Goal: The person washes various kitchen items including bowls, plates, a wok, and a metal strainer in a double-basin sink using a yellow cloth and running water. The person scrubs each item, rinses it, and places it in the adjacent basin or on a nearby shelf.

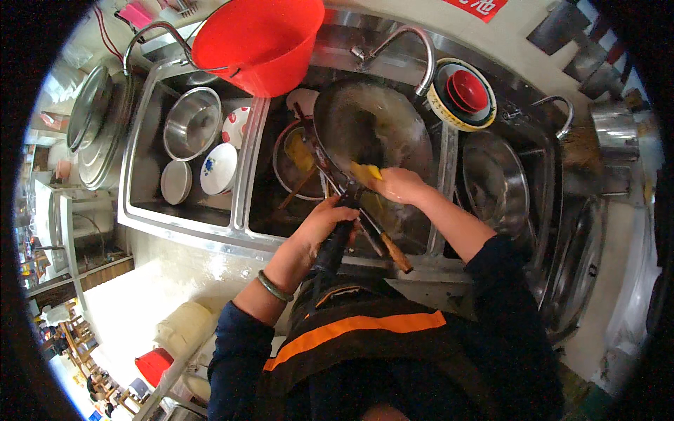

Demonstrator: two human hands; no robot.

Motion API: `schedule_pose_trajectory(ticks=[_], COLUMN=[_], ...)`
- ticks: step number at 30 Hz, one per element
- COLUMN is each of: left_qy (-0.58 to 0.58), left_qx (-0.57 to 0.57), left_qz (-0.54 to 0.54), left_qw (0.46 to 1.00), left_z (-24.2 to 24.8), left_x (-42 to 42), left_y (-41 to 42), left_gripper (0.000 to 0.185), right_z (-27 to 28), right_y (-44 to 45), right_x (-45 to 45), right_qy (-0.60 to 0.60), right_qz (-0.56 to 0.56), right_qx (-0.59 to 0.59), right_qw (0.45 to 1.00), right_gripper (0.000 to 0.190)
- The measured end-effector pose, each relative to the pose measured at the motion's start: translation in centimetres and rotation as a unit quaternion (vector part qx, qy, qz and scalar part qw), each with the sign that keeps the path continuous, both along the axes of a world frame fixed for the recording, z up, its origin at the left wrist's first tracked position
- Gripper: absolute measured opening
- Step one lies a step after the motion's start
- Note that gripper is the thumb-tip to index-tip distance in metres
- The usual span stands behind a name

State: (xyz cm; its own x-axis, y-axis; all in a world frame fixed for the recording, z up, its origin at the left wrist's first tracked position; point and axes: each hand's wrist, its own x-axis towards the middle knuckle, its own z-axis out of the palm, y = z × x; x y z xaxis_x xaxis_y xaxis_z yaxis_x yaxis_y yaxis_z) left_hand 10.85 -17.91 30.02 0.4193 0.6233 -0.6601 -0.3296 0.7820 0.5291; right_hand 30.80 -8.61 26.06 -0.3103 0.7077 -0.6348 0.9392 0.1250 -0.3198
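Observation:
A large metal wok is tilted over the middle basin, its inside wet and darkened at the centre. My left hand grips its black handle near the basin's front edge. In my right hand is a yellow scrubbing pad or sponge, slightly blurred, against the wok's lower inside wall. Beneath the handle, a utensil with a wooden grip lies slanting across the basin. Left of the wok, a round metal pan sits lower down, with a yellow cloth-like item in it. The wok hides much of the basin floor.
A red bucket stands at the back, over the divider. The left basin holds a steel bowl and white dishes. Stacked bowls rest near the faucet. A large metal basin lies in the right compartment.

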Motion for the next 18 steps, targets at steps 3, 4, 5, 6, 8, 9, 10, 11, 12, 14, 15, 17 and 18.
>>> schedule_pose_trajectory(ticks=[3,4,5,6,8,9,10,11,12,14,15,17,18], left_qy=[-0.037,-0.049,-0.067,-0.085,-0.109,-0.109,-0.121,-0.139,-0.124,-0.113,-0.117,0.021,0.096], left_qx=[-0.024,-0.035,-0.04,-0.044,-0.034,-0.018,-0.002,0.024,0.066,0.115,0.15,0.302,0.389], left_qz=[0.038,0.051,0.062,0.071,0.084,0.08,0.07,0.064,0.052,0.031,0.025,0.006,-0.035], left_qw=[0.998,0.997,0.995,0.993,0.99,0.991,0.99,0.988,0.989,0.986,0.981,0.953,0.915], left_z=[0.2,0.4,0.7,1.0,1.8,2.1,2.3,2.5,2.6,2.8,2.8,2.8,2.7], left_x=[0.3,0.3,0.3,0.1,-0.1,-0.1,-0.1,0.0,0.2,0.4,0.5,0.4,0.2], left_y=[0.2,0.3,0.4,0.6,0.9,1.0,1.1,1.2,1.0,0.7,0.6,0.7,1.1], left_gripper=[0.036,0.039,0.042,0.045,0.05,0.05,0.05,0.049,0.05,0.048,0.047,0.045,0.045], right_z=[2.3,3.0,3.6,4.1,4.7,4.7,4.5,4.3,3.9,3.1,2.8,2.4,2.3], right_y=[-0.5,-0.9,-1.3,-1.8,-2.9,-3.5,-4.1,-4.5,-4.8,-5.1,-5.1,-5.0,-4.9], right_x=[-1.9,-1.9,-1.8,-1.3,-0.3,0.2,0.5,0.9,0.9,1.2,1.2,1.5,1.7], right_qy=[0.216,0.283,0.315,0.359,0.399,0.36,0.318,0.255,0.278,0.3,0.306,0.336,0.363], right_qz=[-0.065,-0.085,-0.087,-0.08,-0.13,-0.117,-0.118,-0.125,-0.134,-0.128,-0.128,-0.147,-0.156], right_qx=[-0.024,-0.023,-0.017,-0.005,0.006,0.052,0.106,0.139,0.21,0.279,0.3,0.298,0.308], right_qw=[0.974,0.955,0.945,0.93,0.908,0.924,0.935,0.949,0.928,0.903,0.894,0.881,0.865], right_gripper=[0.057,0.051,0.046,0.042,0.045,0.047,0.049,0.051,0.046,0.041,0.038,0.033,0.031])
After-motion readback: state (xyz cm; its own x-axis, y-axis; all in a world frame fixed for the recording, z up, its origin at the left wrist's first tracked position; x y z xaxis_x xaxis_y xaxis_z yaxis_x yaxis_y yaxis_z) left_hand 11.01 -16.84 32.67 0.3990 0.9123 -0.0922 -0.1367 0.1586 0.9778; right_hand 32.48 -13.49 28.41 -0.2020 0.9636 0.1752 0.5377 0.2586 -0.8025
